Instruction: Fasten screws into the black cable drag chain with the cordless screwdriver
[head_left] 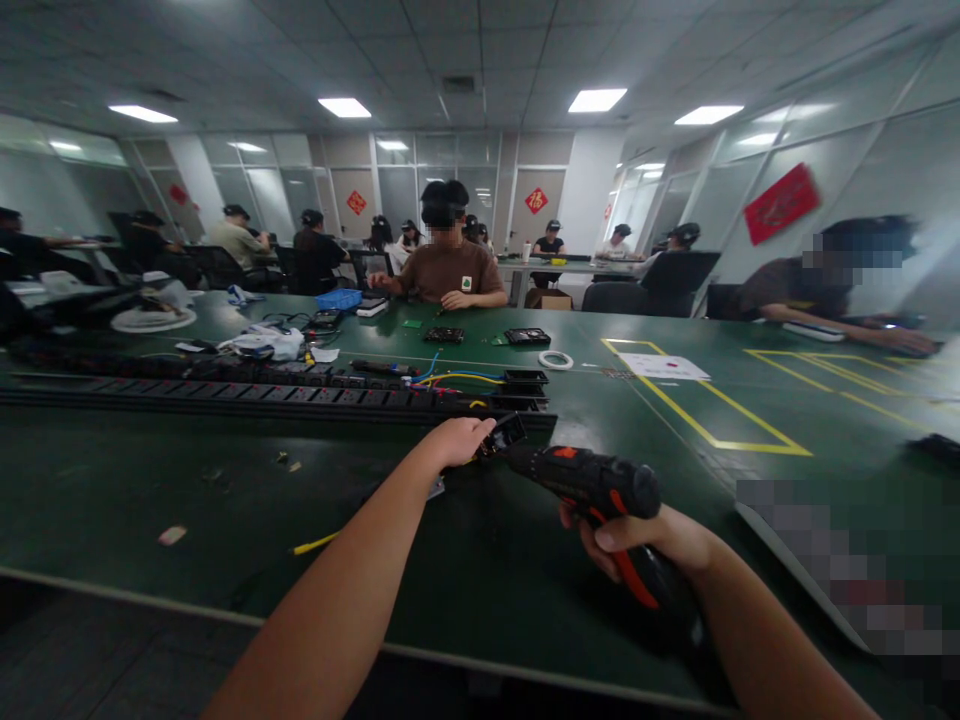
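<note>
Drill (592,480) first, since it's front and center on my feed: black with orange bits, held over the tabletop (247,545), nose aimed left at a small black box (510,431). From where I'm sitting I can't tell if the tip actually touches the box. My right grip (637,535) is wrapped around the drill's handle, and my left grip (459,441) is closed on the box, just on the near side of the right end of a long black power strip (322,394).

A yellow wire (315,544) pokes out beside my left forearm. Past the box, blue and yellow cables (461,378) run along the far side of the strip near its right end. Further out there's a white tape roll (555,359), then a sheet of paper (664,367) lying partly over a yellow-taped outline (757,447).

Across from me sits a person in a brown shirt (450,272), two black parts (527,337) in front of them and a blue basket (338,299) off to the left. More folks are seated further back.
</note>
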